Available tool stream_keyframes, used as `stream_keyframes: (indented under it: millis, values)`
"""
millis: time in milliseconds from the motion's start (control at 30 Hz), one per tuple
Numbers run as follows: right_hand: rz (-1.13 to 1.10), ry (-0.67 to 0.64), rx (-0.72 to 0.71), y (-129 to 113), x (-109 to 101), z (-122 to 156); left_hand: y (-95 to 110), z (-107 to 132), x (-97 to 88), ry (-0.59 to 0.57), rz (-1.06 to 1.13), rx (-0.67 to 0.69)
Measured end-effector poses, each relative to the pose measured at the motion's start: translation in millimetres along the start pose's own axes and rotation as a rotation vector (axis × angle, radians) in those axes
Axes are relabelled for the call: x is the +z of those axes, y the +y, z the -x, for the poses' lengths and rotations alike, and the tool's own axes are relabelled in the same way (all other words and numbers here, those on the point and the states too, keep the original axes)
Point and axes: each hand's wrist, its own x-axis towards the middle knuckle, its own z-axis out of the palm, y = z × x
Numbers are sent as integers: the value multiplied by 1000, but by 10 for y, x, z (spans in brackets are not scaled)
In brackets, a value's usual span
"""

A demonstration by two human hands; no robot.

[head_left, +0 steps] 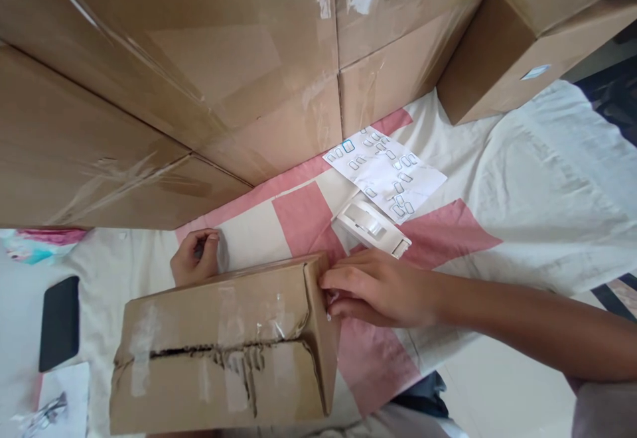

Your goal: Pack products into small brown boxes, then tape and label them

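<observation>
A small cardboard box (pixel 223 345) with torn tape along its top seam lies in front of me on a pink and white cloth (pixel 298 216). My left hand (pixel 195 257) is curled at the box's far upper edge, its fingers closed on something I cannot make out. My right hand (pixel 378 287) lies against the box's right end, fingers pressed together at the corner edge as if pinching tape there.
Large taped cartons (pixel 199 73) are stacked close behind, and another carton (pixel 527 40) sits at the upper right. A white device (pixel 371 227) and a printed sheet (pixel 385 172) lie on the cloth. At the left are a black phone (pixel 60 322) and a paper (pixel 64 398).
</observation>
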Motion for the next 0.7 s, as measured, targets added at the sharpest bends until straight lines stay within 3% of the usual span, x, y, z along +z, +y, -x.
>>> stream_keyframes:
  millis: [500,700]
  values:
    - [-122,-38,8,6,-33,19,16,1,-8,-6,-28,8]
    - [-323,-76,172,-18,-30,20,28,10,-6,4,-21,10]
